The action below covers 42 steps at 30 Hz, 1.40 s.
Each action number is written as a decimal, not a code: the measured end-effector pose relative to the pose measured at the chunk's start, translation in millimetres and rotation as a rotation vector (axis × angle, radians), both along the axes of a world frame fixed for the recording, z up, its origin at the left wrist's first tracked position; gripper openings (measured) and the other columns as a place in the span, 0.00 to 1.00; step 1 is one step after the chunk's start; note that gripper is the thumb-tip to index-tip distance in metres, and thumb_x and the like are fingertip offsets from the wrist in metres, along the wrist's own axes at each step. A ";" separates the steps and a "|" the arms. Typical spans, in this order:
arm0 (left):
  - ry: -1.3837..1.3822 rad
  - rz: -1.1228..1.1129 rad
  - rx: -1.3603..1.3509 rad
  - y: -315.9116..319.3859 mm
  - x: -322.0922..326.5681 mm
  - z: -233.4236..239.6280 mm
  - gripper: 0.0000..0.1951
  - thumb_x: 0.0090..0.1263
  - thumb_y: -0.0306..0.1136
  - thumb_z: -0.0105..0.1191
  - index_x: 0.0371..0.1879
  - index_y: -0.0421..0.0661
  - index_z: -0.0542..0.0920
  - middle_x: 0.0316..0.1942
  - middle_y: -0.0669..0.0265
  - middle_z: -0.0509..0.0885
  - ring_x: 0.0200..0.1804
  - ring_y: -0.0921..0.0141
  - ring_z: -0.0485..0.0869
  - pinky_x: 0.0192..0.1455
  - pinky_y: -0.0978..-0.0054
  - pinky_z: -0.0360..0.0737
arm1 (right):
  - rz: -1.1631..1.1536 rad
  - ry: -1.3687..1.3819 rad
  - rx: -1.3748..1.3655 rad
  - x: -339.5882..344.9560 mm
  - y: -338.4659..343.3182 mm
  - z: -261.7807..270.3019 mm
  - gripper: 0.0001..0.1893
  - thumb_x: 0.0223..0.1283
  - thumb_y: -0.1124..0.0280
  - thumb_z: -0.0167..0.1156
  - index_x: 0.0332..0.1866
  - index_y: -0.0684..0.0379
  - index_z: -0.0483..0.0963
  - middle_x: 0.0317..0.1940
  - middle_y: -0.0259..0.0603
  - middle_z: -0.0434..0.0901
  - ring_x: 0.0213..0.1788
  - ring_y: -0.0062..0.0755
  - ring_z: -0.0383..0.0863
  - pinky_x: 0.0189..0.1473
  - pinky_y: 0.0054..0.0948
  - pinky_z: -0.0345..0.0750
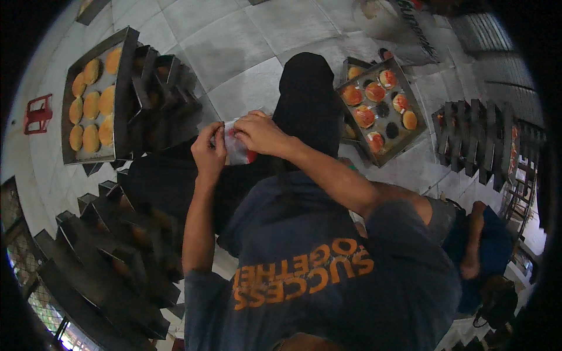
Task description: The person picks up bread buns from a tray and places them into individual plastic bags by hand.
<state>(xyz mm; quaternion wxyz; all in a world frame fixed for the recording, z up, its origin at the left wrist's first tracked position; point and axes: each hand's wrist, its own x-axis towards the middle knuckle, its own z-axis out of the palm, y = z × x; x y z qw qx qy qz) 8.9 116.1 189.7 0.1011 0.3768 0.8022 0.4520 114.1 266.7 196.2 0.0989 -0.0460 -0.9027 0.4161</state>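
In front of my lap, both hands pinch a clear plastic bag [238, 151] that shows some red. My left hand [210, 142] has its fingertips on the bag's left edge. From the right, my right hand [259, 131] grips the bag's upper part with bent fingers. What the bag holds, if anything, is too unclear to tell. Over to the left, a metal tray [120, 105] bears several plain golden buns [91, 105]. At the right, another metal tray [406, 140] has several buns in clear wrappers with red print [375, 92] and a bare bun [409, 120].
Stacked metal trays stand behind the left tray [153, 87], at the lower left [109, 259] and at the far right [472, 136]. A red plastic object [38, 114] lies on the tiled floor [237, 39]. Another person [478, 254] is close at the lower right.
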 end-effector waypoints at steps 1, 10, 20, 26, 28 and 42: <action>-0.002 -0.007 -0.041 2.5 0.7 7.5 0.24 0.56 0.30 0.61 0.54 0.44 0.73 0.39 0.54 0.83 0.37 0.57 0.83 0.40 0.67 0.79 | -0.051 0.020 -0.011 0.2 0.7 0.5 0.10 0.50 0.71 0.57 0.38 0.61 0.76 0.34 0.44 0.79 0.44 0.46 0.76 0.54 0.39 0.69; 0.249 -0.202 -0.523 33.1 -12.6 -44.7 0.19 0.53 0.30 0.60 0.47 0.47 0.78 0.35 0.55 0.82 0.40 0.54 0.81 0.40 0.59 0.76 | -0.193 -0.017 -0.109 5.4 15.2 -1.1 0.18 0.49 0.73 0.58 0.48 0.64 0.73 0.44 0.51 0.75 0.52 0.50 0.73 0.55 0.41 0.70; -0.422 -0.038 -0.185 18.7 -10.4 10.1 0.07 0.61 0.30 0.58 0.36 0.42 0.81 0.29 0.58 0.83 0.34 0.66 0.83 0.38 0.70 0.77 | -0.341 -0.062 -0.077 4.2 38.5 4.0 0.12 0.50 0.72 0.59 0.41 0.61 0.78 0.36 0.47 0.79 0.46 0.46 0.77 0.54 0.38 0.70; -0.475 0.148 -0.120 -23.0 -30.6 3.1 0.09 0.66 0.31 0.56 0.37 0.38 0.77 0.28 0.64 0.81 0.34 0.73 0.80 0.39 0.73 0.77 | -0.595 0.217 -0.178 10.0 84.1 46.8 0.16 0.53 0.67 0.63 0.45 0.62 0.77 0.40 0.46 0.81 0.43 0.39 0.80 0.46 0.31 0.75; -0.620 0.280 0.057 -29.9 -31.9 4.7 0.09 0.67 0.32 0.54 0.36 0.38 0.76 0.30 0.65 0.80 0.35 0.73 0.79 0.39 0.73 0.76 | -0.826 0.274 -0.328 34.0 131.1 52.2 0.13 0.55 0.70 0.61 0.45 0.62 0.77 0.36 0.39 0.81 0.39 0.27 0.79 0.43 0.26 0.75; -0.889 0.696 0.253 -26.5 0.8 33.5 0.06 0.71 0.30 0.48 0.37 0.42 0.76 0.34 0.69 0.78 0.38 0.75 0.77 0.43 0.77 0.73 | -1.687 -0.236 -1.404 284.1 158.1 -266.7 0.08 0.57 0.68 0.51 0.36 0.60 0.73 0.26 0.36 0.73 0.27 0.26 0.72 0.30 0.27 0.71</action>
